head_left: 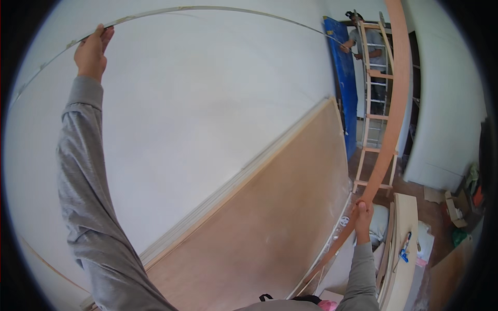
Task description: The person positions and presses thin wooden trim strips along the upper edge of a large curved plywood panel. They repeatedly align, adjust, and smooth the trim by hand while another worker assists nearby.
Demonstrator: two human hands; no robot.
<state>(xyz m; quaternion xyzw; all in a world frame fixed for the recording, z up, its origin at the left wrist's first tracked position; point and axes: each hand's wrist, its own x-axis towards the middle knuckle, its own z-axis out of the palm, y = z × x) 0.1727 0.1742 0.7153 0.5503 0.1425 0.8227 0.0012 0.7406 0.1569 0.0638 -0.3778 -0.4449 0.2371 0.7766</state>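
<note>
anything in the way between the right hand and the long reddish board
Nothing visible: the right hand grips the long reddish board directly. The wooden ladder stands farther off, beside and behind the board's upper stretch, not between them.

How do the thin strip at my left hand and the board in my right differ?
The strip is very thin; the board looks much broader. The strip is greyish with yellowish patches; the board is an even orange-brown. The strip is at your left hand's fingertips; the board is gripped in your right hand. Both are long and look curved in this fisheye view.
</note>
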